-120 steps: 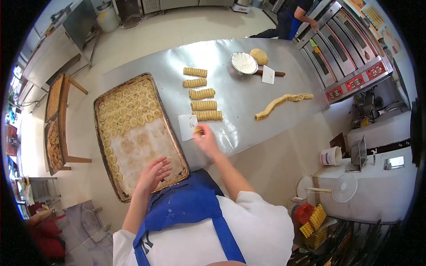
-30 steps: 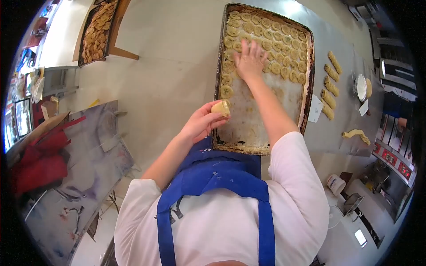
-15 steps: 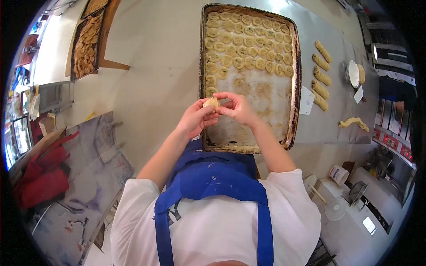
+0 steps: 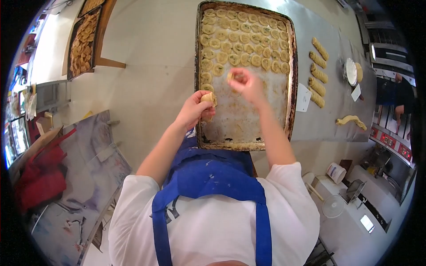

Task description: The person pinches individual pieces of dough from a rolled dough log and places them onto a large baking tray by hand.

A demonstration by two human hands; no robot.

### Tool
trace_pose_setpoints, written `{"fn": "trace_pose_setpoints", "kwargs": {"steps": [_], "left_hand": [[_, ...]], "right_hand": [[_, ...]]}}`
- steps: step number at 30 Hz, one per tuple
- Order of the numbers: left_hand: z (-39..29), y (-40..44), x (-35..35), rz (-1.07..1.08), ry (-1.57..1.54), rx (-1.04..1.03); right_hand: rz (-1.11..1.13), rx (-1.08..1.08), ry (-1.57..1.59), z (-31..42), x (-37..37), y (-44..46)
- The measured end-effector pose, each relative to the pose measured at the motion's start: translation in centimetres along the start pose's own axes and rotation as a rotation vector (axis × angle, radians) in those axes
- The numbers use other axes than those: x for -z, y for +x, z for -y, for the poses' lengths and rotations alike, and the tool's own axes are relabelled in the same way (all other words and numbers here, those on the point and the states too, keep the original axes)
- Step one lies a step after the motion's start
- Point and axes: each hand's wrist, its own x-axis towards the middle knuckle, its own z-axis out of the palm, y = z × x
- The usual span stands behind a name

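Apart now from the left hand (image 4: pixel 194 108), the right hand (image 4: pixel 249 86) has come away from the roll (image 4: pixel 208 98) since half a second ago and hangs over the middle of the tray (image 4: pixel 266 128). Its grip is closed to a pinch, slightly blurred, with a slice (image 4: pixel 230 76) at the fingertips. The left grip is curled around the roll, thumb against fingers, above the tray's left rim. Rows of rounds (image 4: pixel 248 37) fill the far part of the tray and run down its left side; its near part is bare. Right of the tray, on the tabletop (image 4: pixel 326 126), lie a white card (image 4: pixel 303 98) close to the rim, five uncut-looking logs (image 4: pixel 318 73) in a column, and, farther off, a bowl (image 4: pixel 351 72) and a dough strip (image 4: pixel 351 121).
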Motion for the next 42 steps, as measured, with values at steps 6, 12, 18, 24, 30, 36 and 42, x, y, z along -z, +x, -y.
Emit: {"fn": "trace_pose_setpoints", "kwargs": {"steps": [6,12,18,24,30,36,42], "left_hand": [[1.0,-0.7,0.5,-0.009,-0.061,0.03],[1.5,-1.3,1.2,-0.021,-0.116,0.063],[0.5,-1.6,0.5,0.033,-0.131,0.021],[-0.6,-1.8,0.3,0.004,-0.163,0.029],[-0.4,-1.4,0.2,0.0,-0.123,0.019],[-1.2,-0.8,0.5,0.03,-0.275,0.055],[-1.4,-0.8,0.0,0.061,-0.169,0.08]], "right_hand": [[-0.035,0.253,-0.623,-4.3,-0.1,5.4],[-0.207,0.339,-0.921,-3.2,-0.2,5.2],[-0.421,0.334,-1.039,-3.9,-2.7,9.8],[-0.388,0.254,-1.091,-5.0,-2.5,9.8],[-0.364,0.246,-1.103,-4.7,-2.5,9.8],[0.448,0.09,-0.107,1.3,-0.8,3.5],[0.407,0.092,0.177,1.9,-1.8,-1.8]]}}
